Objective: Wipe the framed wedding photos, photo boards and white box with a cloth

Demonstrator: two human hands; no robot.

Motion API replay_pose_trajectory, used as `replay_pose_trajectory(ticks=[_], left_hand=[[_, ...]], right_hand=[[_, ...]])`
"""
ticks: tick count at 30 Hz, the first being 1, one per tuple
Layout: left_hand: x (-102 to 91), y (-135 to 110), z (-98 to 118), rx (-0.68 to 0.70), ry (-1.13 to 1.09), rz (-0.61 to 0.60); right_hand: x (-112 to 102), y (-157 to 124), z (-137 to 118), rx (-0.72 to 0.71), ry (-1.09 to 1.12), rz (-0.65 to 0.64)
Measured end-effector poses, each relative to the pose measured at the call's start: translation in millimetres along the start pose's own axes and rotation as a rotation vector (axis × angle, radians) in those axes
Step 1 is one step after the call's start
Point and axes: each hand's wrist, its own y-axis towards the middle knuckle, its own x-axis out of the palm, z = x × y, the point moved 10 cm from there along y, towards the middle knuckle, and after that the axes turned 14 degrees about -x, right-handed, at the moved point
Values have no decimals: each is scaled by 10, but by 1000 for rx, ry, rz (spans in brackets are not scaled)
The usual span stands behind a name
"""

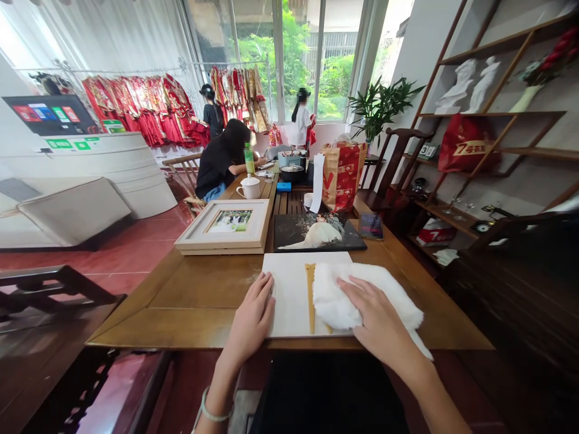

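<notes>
A white book-like album (pixel 292 289) with a gold strip down its cover lies at the near edge of the wooden table (pixel 199 295). My left hand (pixel 253 316) rests flat on the album's left edge, fingers stretched out. My right hand (pixel 375 319) presses palm-down on a fluffy white cloth (pixel 384 289) that covers the album's right half. Neither hand grips anything.
Behind the album lie a dark photo board (pixel 316 232), a stacked white picture frame (pixel 226 226) and a small card (pixel 371 226). Farther back stand a white teapot (pixel 249 187), a red paper bag (pixel 344 175) and a person seated in black (pixel 221 160). Shelves line the right wall.
</notes>
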Motion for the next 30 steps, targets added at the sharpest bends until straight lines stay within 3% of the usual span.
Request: replay_pose_trajectory(ticks=[2, 5, 9, 13, 19, 23, 26, 30], left_hand=[[-3, -2, 4, 4, -1, 2], [-15, -12, 13, 20, -10, 17], [-41, -23, 22, 42, -36, 45], [-35, -18, 4, 34, -41, 43], [-41, -19, 26, 51, -53, 52], [-48, -18, 27, 26, -68, 40], [-57, -11, 1, 7, -119, 32], [-78, 2, -21, 16, -182, 40]], right_hand=[[-34, -97, -42, -16, 14, -17], [-61, -52, 111, 20, 44, -3], [-36, 283, 451, 115, 51, -13], [-21, 678, 492, 105, 59, -72], [58, 1137, 0, -50, 83, -172], [174, 1222, -487, -154, 65, -192], [233, 988, -773, -188, 35, -184], [262, 396, -1031, -245, 66, -214]])
